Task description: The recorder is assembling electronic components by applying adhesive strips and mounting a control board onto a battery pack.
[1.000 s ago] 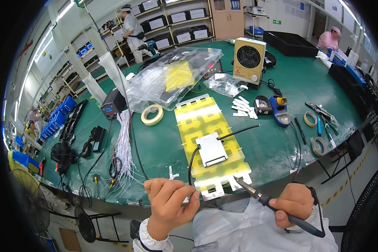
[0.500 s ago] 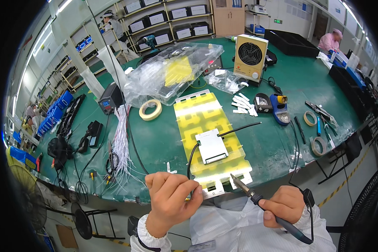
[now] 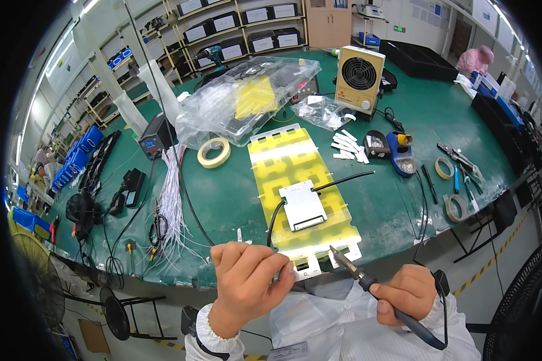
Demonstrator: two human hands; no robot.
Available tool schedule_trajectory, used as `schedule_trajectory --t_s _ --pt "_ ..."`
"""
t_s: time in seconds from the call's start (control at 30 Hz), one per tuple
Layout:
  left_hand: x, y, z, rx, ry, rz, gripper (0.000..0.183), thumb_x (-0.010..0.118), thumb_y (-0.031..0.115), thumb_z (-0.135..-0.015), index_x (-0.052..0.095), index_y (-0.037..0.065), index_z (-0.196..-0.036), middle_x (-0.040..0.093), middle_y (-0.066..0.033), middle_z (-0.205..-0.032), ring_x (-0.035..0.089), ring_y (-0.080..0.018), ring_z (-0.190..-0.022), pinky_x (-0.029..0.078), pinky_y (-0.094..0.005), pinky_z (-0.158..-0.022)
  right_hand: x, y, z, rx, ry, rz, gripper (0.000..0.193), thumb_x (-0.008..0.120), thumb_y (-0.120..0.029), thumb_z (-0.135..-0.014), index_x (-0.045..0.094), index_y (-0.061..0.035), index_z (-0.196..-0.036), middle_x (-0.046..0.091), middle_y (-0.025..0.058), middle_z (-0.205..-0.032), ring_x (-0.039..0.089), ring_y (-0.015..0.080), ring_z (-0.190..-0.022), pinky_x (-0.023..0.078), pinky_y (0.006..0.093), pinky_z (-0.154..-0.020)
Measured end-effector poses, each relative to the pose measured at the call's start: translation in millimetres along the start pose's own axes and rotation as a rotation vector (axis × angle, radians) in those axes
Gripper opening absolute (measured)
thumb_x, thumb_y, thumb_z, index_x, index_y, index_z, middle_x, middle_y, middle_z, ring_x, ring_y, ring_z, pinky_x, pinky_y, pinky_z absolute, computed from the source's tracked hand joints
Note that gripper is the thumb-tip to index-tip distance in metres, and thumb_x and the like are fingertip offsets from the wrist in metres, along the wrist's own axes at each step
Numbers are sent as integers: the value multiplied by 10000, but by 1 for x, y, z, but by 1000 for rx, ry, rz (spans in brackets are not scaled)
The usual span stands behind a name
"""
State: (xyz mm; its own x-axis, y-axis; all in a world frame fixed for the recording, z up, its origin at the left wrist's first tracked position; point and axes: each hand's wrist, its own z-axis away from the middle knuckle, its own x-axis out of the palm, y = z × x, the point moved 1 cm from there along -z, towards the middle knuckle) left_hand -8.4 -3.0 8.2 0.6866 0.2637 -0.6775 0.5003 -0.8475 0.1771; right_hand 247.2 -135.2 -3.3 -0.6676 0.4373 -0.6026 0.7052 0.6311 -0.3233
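My right hand (image 3: 406, 295) grips a soldering iron (image 3: 367, 281) by its dark handle. The iron's metal tip points up and left, at the near edge of a long pack (image 3: 277, 150) covered in yellow sheet, by a silver end tab. On the pack lies a flat white module (image 3: 303, 204), with a black lead (image 3: 343, 180) sticking out to the right. From its left side a black wire (image 3: 274, 224) bends down to my left hand (image 3: 247, 280), whose fingers are closed on it at the pack's near left corner. Those fingers hide the wire's lower end.
A masking tape roll (image 3: 214, 153), white wires (image 3: 171, 210) and scissors (image 3: 157, 228) lie left. Behind are plastic bags (image 3: 217, 114) and a fan unit (image 3: 359, 75). Right are white strips (image 3: 348, 146), an iron stand (image 3: 401, 153) and pliers (image 3: 457, 157). Someone in pink (image 3: 476, 59) sits far right.
The view has shifted slightly. Both hands and the soldering iron keep nearly the same place by the pack. The person at the far-left shelves is no longer seen.
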Motion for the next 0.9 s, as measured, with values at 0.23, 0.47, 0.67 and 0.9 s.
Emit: schedule_trajectory --t_s 0.23,0.47,0.67,0.9 --pt "7 3 -2 20 23 11 176 801 83 -658 696 127 -793 631 14 -792 523 -196 -738 332 -364 -750 -1 0 -1 -10 0 5 193 721 -88 -772 747 -7 -945 568 1 -640 542 155 -510 437 295 -460" --pt "8 4 -1 25 -9 -8 193 820 116 -698 697 144 -845 633 48 -838 557 -172 -774 341 -349 -763 -3 0 -4 -13 -34 15 192 714 -85 -773 745 -6 -946 566 3 -638 541 158 -505 434 296 -456" --pt "10 6 -4 29 -31 1 189 816 112 -709 696 142 -852 626 51 -830 560 -175 -776 346 -348 -756 -4 0 -5 -10 -31 14 196 711 -82 -770 744 -5 -948 569 2 -641 539 159 -507 436 299 -456" --pt "13 7 -5 38 -37 27 192 818 96 -695 702 132 -844 626 36 -820 544 -184 -761 342 -354 -742 -4 -1 -5 -6 -33 17 198 714 -84 -767 744 -8 -948 574 3 -644 547 159 -517 444 297 -463"
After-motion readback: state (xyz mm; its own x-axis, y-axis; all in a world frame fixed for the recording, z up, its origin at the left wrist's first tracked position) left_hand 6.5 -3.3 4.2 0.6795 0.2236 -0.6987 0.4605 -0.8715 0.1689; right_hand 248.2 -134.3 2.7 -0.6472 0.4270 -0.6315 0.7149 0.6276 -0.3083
